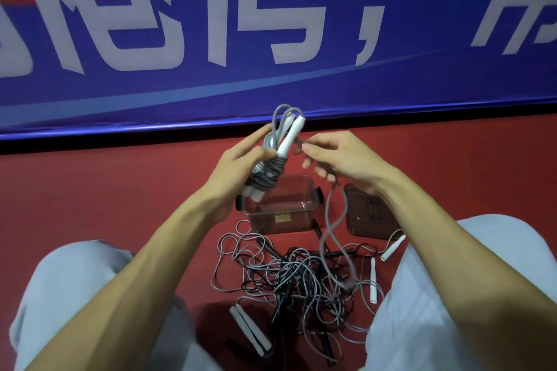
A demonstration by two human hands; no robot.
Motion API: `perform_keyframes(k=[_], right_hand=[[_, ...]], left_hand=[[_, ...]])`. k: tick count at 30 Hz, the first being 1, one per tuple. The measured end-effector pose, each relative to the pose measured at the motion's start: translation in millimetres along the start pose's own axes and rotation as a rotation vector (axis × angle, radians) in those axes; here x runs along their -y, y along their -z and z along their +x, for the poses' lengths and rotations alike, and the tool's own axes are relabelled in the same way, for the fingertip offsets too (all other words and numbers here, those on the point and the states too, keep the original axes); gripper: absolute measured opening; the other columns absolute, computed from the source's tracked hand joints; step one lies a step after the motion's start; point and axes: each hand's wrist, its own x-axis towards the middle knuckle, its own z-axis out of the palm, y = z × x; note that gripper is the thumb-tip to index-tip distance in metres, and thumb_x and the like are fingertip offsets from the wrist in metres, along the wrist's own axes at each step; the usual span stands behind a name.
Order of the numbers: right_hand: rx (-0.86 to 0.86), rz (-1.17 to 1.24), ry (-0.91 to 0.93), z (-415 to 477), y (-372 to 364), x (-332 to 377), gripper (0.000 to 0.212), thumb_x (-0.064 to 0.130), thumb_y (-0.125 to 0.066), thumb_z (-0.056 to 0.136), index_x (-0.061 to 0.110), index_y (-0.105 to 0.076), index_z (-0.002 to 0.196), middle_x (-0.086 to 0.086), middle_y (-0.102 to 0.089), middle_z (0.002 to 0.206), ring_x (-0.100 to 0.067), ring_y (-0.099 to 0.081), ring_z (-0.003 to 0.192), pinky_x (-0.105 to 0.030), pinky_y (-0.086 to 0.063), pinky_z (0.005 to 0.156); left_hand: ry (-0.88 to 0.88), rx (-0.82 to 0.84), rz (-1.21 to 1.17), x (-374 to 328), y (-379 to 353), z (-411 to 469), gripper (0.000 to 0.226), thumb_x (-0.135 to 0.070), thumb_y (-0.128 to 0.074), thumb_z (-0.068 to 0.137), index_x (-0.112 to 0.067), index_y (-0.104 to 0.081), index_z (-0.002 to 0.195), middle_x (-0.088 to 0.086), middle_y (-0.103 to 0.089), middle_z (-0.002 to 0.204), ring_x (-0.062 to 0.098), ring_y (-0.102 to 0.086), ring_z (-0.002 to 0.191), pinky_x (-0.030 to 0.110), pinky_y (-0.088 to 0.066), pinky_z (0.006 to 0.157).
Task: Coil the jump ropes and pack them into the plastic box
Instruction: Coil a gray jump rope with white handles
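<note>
My left hand [241, 166] grips a grey jump rope bundle [272, 156] with white handles, its cord wound round the middle, held up above the clear plastic box [281, 218]. My right hand [340, 159] pinches the loose grey cord [331, 220] of that rope, which hangs down in a loop to the floor. The box stands open on the red floor below the bundle, with nothing visible in it. A tangle of grey and black jump ropes [298, 283] lies on the floor between my knees, with white handles [250, 330] around it.
The box's lid [370, 214] lies flat to the right of the box. A blue banner [271, 39] with white characters runs along the wall behind. My knees in light trousers [75, 295] flank the rope pile on both sides.
</note>
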Motion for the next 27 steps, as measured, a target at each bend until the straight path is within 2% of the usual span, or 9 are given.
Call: perform_keyframes(k=[3,7,10,13,17,21,23,25,27], right_hand=[[0.161,-0.027,-0.034,-2.9,-4.0,1.9,0.011,0.015,-0.053,0.099,0.011,-0.06,0.092,0.0,-0.064,0.065,-0.01,-0.053,0.048,-0.021,-0.044,0.042],[0.29,-0.241,-0.14,-6.7,-0.2,-4.8,0.014,0.015,-0.05,0.101,0.005,-0.056,0.109,-0.004,-0.058,0.061,-0.022,-0.061,0.055,-0.034,-0.049,0.056],[0.221,-0.372,-0.113,-6.0,-1.5,-8.7,0.011,0.013,-0.048,0.101,0.006,-0.056,0.103,0.0,-0.052,0.06,-0.014,-0.056,0.05,-0.036,-0.054,0.057],[0.113,-0.653,0.045,-2.8,0.1,-5.9,0.008,0.017,-0.048,0.1,0.019,-0.053,0.095,0.003,-0.064,0.068,-0.014,-0.058,0.059,-0.032,-0.049,0.061],[0.174,-0.845,0.192,-8.9,-5.7,-0.4,0.009,0.025,-0.047,0.1,0.022,-0.051,0.093,0.005,-0.062,0.078,-0.023,-0.062,0.079,-0.041,-0.049,0.071],[0.111,-1.135,0.499,-15.6,-18.6,2.0,0.015,0.021,-0.047,0.1,0.018,-0.06,0.108,0.003,-0.06,0.099,-0.024,-0.06,0.095,-0.037,-0.047,0.07],[0.047,-1.164,0.677,-15.7,-18.3,1.3,0.021,0.007,-0.057,0.091,0.015,-0.067,0.108,-0.002,-0.064,0.098,-0.027,-0.063,0.088,-0.034,-0.045,0.056],[-0.001,-1.16,0.77,-15.4,-17.5,0.2,0.029,-0.005,-0.063,0.077,0.012,-0.071,0.098,-0.004,-0.064,0.084,-0.027,-0.063,0.074,-0.027,-0.031,0.045],[-0.028,-1.127,0.816,-15.3,-18.8,1.5,0.024,-0.003,-0.068,0.074,0.012,-0.073,0.091,-0.002,-0.064,0.078,-0.023,-0.06,0.063,-0.023,-0.025,0.043]], left_hand=[[0.072,0.101,-0.115,-3.7,1.0,-2.9,0.041,-0.017,-0.049,0.094,-0.037,-0.061,0.128,0.003,-0.071,0.094,0.021,-0.063,0.068,0.032,-0.055,0.065],[0.108,0.041,-0.269,-6.0,6.2,2.0,0.022,-0.021,-0.048,0.096,-0.024,-0.064,0.11,0.01,-0.065,0.09,0.022,-0.061,0.064,0.032,-0.055,0.06],[0.137,-0.082,-0.22,0.4,13.9,7.5,0.017,-0.021,-0.056,0.093,-0.019,-0.066,0.108,0.012,-0.063,0.091,0.026,-0.062,0.064,0.035,-0.055,0.062],[0.144,-0.213,-0.201,7.0,13.4,8.8,0.016,-0.014,-0.066,0.088,-0.016,-0.072,0.103,0.008,-0.067,0.087,0.024,-0.063,0.07,0.041,-0.058,0.067],[0.051,-0.311,0.162,17.6,11.8,11.7,0.02,-0.017,-0.076,0.083,-0.026,-0.071,0.1,0.001,-0.068,0.074,0.011,-0.064,0.059,0.021,-0.048,0.051],[-0.028,-0.197,0.462,24.7,10.4,11.4,0.028,-0.028,-0.079,0.08,-0.033,-0.069,0.106,0.002,-0.068,0.078,0.012,-0.064,0.064,0.023,-0.048,0.053],[-0.077,-0.125,0.594,22.7,10.9,11.1,0.03,-0.028,-0.08,0.079,-0.035,-0.069,0.105,-0.003,-0.068,0.078,0.009,-0.065,0.064,0.027,-0.054,0.06],[-0.096,-0.02,0.717,19.9,14.8,10.0,0.032,-0.031,-0.081,0.078,-0.038,-0.068,0.106,-0.008,-0.069,0.082,0.007,-0.067,0.067,0.026,-0.056,0.064],[-0.107,0.117,0.799,19.6,16.3,7.2,0.026,-0.033,-0.08,0.078,-0.042,-0.065,0.098,-0.01,-0.068,0.079,0.004,-0.064,0.065,0.023,-0.054,0.061]])
